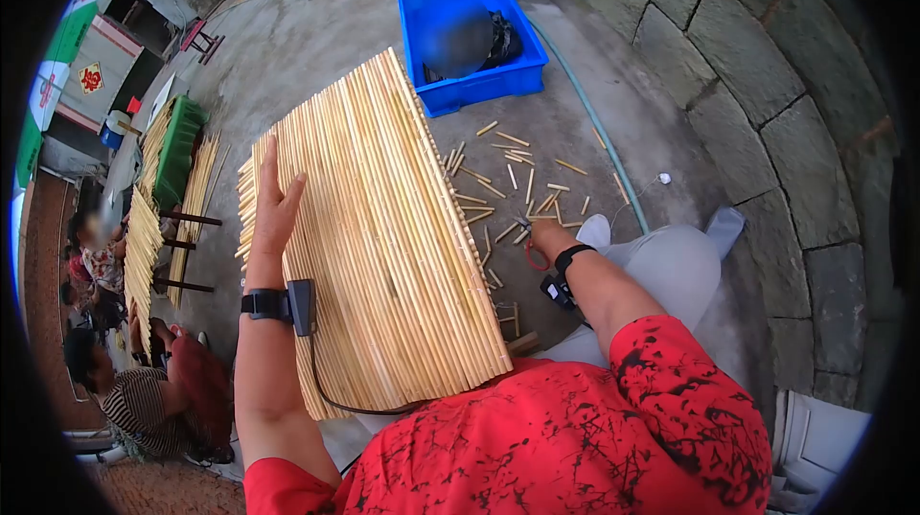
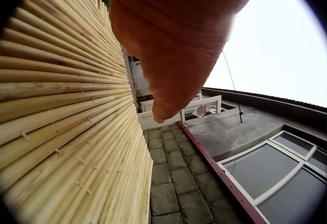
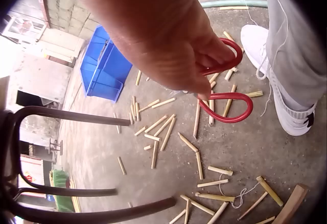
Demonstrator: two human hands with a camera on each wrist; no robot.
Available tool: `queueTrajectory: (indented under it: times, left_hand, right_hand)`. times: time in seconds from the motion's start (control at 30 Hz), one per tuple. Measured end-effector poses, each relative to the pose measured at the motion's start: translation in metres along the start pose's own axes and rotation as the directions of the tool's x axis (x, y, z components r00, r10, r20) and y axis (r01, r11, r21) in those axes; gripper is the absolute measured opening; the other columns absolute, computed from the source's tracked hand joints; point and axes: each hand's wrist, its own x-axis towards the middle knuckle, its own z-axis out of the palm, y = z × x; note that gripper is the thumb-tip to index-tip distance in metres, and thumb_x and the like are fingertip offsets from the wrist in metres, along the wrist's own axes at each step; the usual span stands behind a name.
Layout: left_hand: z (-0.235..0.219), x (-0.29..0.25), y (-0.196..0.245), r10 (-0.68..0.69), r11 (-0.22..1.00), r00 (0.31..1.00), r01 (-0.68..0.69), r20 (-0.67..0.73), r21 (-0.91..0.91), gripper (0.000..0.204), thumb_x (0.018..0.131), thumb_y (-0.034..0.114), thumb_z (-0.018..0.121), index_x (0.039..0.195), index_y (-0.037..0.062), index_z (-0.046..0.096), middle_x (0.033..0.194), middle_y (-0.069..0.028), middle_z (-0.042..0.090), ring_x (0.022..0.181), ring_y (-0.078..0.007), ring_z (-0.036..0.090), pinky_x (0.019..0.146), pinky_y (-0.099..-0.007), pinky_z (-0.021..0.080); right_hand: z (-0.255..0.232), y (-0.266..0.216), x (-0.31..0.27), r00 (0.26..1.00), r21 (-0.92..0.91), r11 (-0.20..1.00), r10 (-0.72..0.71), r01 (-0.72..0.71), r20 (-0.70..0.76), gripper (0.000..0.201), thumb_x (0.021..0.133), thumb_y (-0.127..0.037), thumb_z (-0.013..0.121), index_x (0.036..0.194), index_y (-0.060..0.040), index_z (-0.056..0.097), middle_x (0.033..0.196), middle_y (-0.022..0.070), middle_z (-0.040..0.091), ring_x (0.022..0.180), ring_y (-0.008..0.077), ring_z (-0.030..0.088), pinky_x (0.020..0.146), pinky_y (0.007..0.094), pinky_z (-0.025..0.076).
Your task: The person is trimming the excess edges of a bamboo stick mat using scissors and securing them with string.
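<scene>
A panel of tied pale reed sticks (image 1: 383, 237) stands tilted across the lap, its tied face also filling the left side of the left wrist view (image 2: 66, 101). My left hand (image 1: 274, 208) lies flat along its left part, fingers straight and thumb apart. On the right, my right hand (image 1: 550, 238) holds red-handled scissors (image 1: 535, 254) low over the ground, away from the panel. In the right wrist view the fingers of that hand (image 3: 168, 50) curl round the red handle loops (image 3: 232, 106); the blades are mostly hidden.
Short cut stick pieces (image 1: 513, 156) lie scattered on the concrete. A blue crate (image 1: 479, 89) with a black bag stands beyond the panel, a hose (image 1: 585, 103) beside it. People sit at the left near a green tub (image 1: 180, 151). Stone blocks (image 1: 747, 65) border the right.
</scene>
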Motion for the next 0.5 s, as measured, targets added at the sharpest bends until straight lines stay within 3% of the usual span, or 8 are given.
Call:
queueTrajectory:
  times: [0.03, 0.07, 0.17, 0.23, 0.3, 0.4, 0.47, 0.5]
  left_hand:
    - [-0.014, -0.017, -0.004, -0.069, 0.995, 0.998, 0.069, -0.003, -0.076, 0.066, 0.086, 0.009, 0.053, 0.140, 0.0069, 0.017, 0.143, -0.0130, 0.023, 0.133, -0.0244, 0.019, 0.107, -0.0328, 0.018]
    - [-0.031, -0.035, -0.009, -0.058, 0.998, 0.998, 0.058, -0.006, 0.022, 0.065, 0.086, 0.007, 0.053, 0.140, 0.0067, 0.017, 0.143, -0.0121, 0.024, 0.133, -0.0226, 0.021, 0.106, -0.0326, 0.020]
    - [-0.070, -0.105, -0.001, -0.186, 0.983, 0.981, 0.186, -0.054, -0.002, 0.065, 0.085, 0.000, 0.051, 0.140, 0.0073, 0.019, 0.142, -0.0102, 0.025, 0.131, -0.0218, 0.023, 0.106, -0.0310, 0.020]
    - [-0.087, -0.155, 0.007, -0.328, 0.943, 0.938, 0.332, -0.112, 0.013, 0.064, 0.085, 0.000, 0.050, 0.140, 0.0078, 0.019, 0.143, -0.0113, 0.025, 0.133, -0.0222, 0.021, 0.106, -0.0322, 0.019]
    - [-0.101, -0.208, 0.003, -0.444, 0.892, 0.875, 0.453, -0.195, 0.001, 0.062, 0.086, 0.001, 0.049, 0.140, 0.0076, 0.019, 0.142, -0.0141, 0.026, 0.132, -0.0242, 0.022, 0.105, -0.0343, 0.021]
    - [-0.104, -0.297, -0.021, -0.535, 0.842, 0.783, 0.525, -0.317, -0.125, 0.059, 0.088, 0.005, 0.049, 0.139, 0.0071, 0.021, 0.139, -0.0182, 0.028, 0.129, -0.0267, 0.029, 0.102, -0.0355, 0.026]
    - [-0.089, -0.344, -0.017, -0.638, 0.766, 0.643, 0.582, -0.422, -0.271, 0.054, 0.089, 0.010, 0.050, 0.137, 0.0058, 0.025, 0.134, -0.0202, 0.033, 0.123, -0.0274, 0.037, 0.099, -0.0354, 0.032]
    - [-0.077, -0.364, -0.010, -0.685, 0.720, 0.559, 0.616, -0.468, -0.319, 0.052, 0.090, 0.013, 0.051, 0.135, 0.0049, 0.028, 0.131, -0.0204, 0.036, 0.119, -0.0270, 0.041, 0.098, -0.0352, 0.034]
  right_hand:
    - [-0.001, -0.003, 0.006, 0.999, -0.031, 0.999, 0.030, -0.029, 0.046, 0.021, 0.060, -0.017, 0.073, 0.077, -0.0053, 0.070, 0.085, 0.0176, 0.065, 0.077, 0.0285, 0.064, 0.065, 0.0364, 0.052]
    - [-0.002, -0.004, 0.014, 0.999, -0.029, 0.999, 0.019, -0.018, 0.041, 0.021, 0.060, -0.017, 0.073, 0.077, -0.0053, 0.070, 0.085, 0.0176, 0.065, 0.077, 0.0285, 0.064, 0.065, 0.0364, 0.052]
    - [-0.010, -0.007, 0.016, 0.971, -0.294, 0.947, -0.062, 0.130, 0.230, 0.013, 0.060, -0.016, 0.074, 0.070, -0.0088, 0.071, 0.083, 0.0148, 0.066, 0.074, 0.0268, 0.065, 0.064, 0.0350, 0.052]
    - [-0.033, -0.010, -0.016, 0.973, -0.246, 0.969, 0.026, 0.032, 0.230, 0.027, 0.069, -0.019, 0.068, 0.095, -0.0118, 0.068, 0.106, 0.0108, 0.062, 0.096, 0.0292, 0.060, 0.080, 0.0390, 0.049]
    - [-0.033, -0.006, -0.016, 0.964, -0.279, 0.956, -0.017, 0.093, 0.264, 0.027, 0.072, -0.023, 0.066, 0.095, -0.0106, 0.068, 0.105, 0.0113, 0.062, 0.095, 0.0300, 0.060, 0.079, 0.0395, 0.049]
    - [-0.035, -0.005, -0.016, 0.990, -0.208, 0.973, -0.078, 0.102, 0.122, 0.031, 0.074, -0.029, 0.064, 0.096, -0.0064, 0.067, 0.104, 0.0144, 0.062, 0.094, 0.0306, 0.061, 0.077, 0.0402, 0.050]
    - [-0.036, -0.007, -0.018, 0.914, -0.087, 0.975, -0.221, 0.203, -0.340, 0.034, 0.073, -0.032, 0.066, 0.083, -0.0001, 0.067, 0.083, 0.0157, 0.066, 0.076, 0.0251, 0.065, 0.064, 0.0364, 0.052]
    - [-0.055, -0.012, -0.015, 0.954, 0.329, 0.922, -0.113, 0.205, -0.279, 0.043, 0.077, -0.039, 0.062, 0.093, 0.0008, 0.064, 0.088, 0.0197, 0.063, 0.082, 0.0266, 0.064, 0.068, 0.0382, 0.052]
